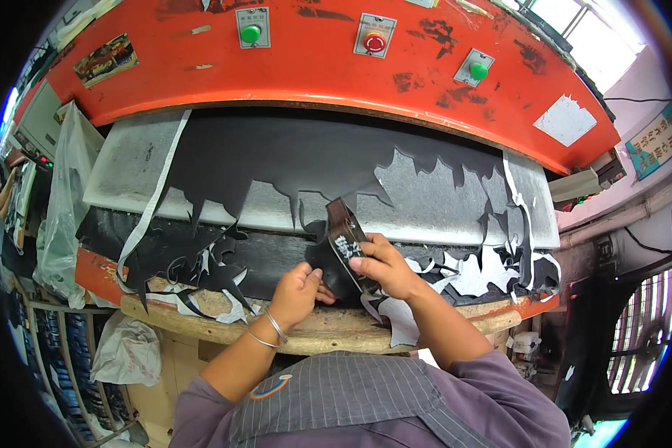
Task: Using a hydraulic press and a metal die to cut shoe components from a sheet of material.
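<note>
My right hand (387,267) grips a dark metal cutting die (342,224) with white markings on its side, tilted up over the front of the press bed. Just left of the die, my left hand (297,290) is closed, thumb against fingers, at the edge of a black cut piece (327,263). Part of that piece is hidden behind the die and my fingers. Beyond both hands, a large black sheet (269,153) with a jagged, cut-out front edge lies on the pale grey cutting board (425,196).
An orange-red press beam (306,63) spans the back, with two green buttons and a red one. Black and white scraps (470,272) litter the front ledge on both sides. A wooden rail (313,340) runs along the near edge. Clear plastic sheeting (67,209) hangs at left.
</note>
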Demonstrator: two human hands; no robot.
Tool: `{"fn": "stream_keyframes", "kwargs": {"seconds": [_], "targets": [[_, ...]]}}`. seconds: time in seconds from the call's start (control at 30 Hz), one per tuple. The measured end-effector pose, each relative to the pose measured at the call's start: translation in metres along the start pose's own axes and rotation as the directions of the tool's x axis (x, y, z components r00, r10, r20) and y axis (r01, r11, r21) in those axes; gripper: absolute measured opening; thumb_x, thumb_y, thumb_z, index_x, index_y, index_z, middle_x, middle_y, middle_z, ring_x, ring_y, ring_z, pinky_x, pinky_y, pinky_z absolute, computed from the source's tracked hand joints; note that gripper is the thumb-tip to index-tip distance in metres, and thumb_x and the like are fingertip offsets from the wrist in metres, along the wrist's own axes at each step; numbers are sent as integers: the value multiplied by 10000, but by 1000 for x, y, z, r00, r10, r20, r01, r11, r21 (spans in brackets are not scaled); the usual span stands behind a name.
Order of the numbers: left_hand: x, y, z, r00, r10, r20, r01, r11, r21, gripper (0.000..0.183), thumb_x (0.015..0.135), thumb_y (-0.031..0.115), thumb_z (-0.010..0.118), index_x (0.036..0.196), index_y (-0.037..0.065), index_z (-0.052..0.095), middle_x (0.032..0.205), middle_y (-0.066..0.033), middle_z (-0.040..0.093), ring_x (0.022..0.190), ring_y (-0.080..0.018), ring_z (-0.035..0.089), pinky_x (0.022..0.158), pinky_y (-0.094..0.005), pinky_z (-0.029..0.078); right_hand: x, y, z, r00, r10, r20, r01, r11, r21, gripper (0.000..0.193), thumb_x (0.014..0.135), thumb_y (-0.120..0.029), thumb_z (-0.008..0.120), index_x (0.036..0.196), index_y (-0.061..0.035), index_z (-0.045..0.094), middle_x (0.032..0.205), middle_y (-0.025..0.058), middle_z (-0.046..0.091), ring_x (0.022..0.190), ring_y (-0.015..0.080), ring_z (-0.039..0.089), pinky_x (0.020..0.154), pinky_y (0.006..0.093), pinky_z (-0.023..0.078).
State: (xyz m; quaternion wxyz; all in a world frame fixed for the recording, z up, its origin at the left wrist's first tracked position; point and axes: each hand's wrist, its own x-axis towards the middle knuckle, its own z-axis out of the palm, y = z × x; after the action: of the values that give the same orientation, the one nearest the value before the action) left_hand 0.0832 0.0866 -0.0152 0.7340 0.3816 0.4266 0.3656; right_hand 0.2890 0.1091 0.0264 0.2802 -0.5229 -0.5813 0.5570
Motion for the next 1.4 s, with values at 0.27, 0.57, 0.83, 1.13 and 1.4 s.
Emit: {"fn": "stream_keyframes", "kwargs": {"seconds": [0.27,0.57,0.83,1.13,1.4], "targets": [[-18,40,-23,985,-154,71,7,454,891,447,843,295,672,1144,-25,593,798,-114,699,706,-178,674,675,-306,522,115,-31,-15,873,-72,-482,-266,758,-595,649,763,-588,594,1098,-37,668,1182,317,453,1162,420,389,997,456,363],[88,63,-35,856,505,107,-318,353,880,623,837,144,619,1390,9,365,1232,-191,594,1005,-320,612,947,-387,432,124,-3,-42,820,-194,-538,-136,848,-513,569,893,-318,488,1373,-22,413,1221,188,594,1182,364,474,1022,489,282],[157,66,-42,855,499,144,-269,187,945,851,774,57,476,1476,-29,2,1456,-182,384,1360,-297,342,1140,-444,157,108,38,-41,784,-451,-427,17,702,-712,588,810,-138,465,1371,25,395,1260,139,577,1270,267,425,1064,500,231],[142,76,-43,880,454,138,-249,194,949,792,774,75,460,1471,-33,99,1432,-132,436,1338,-263,378,1152,-416,155,100,29,-38,787,-519,-334,54,597,-800,547,793,-115,511,1315,43,462,1110,158,639,1235,267,464,1053,518,257],[139,76,-43,856,486,177,-274,137,952,804,765,87,481,1461,-57,104,1411,-139,459,1320,-273,402,1148,-426,175,94,22,-34,774,-541,-329,60,580,-812,551,783,-116,519,1298,70,458,971,161,676,1217,270,477,1040,524,271]]}}
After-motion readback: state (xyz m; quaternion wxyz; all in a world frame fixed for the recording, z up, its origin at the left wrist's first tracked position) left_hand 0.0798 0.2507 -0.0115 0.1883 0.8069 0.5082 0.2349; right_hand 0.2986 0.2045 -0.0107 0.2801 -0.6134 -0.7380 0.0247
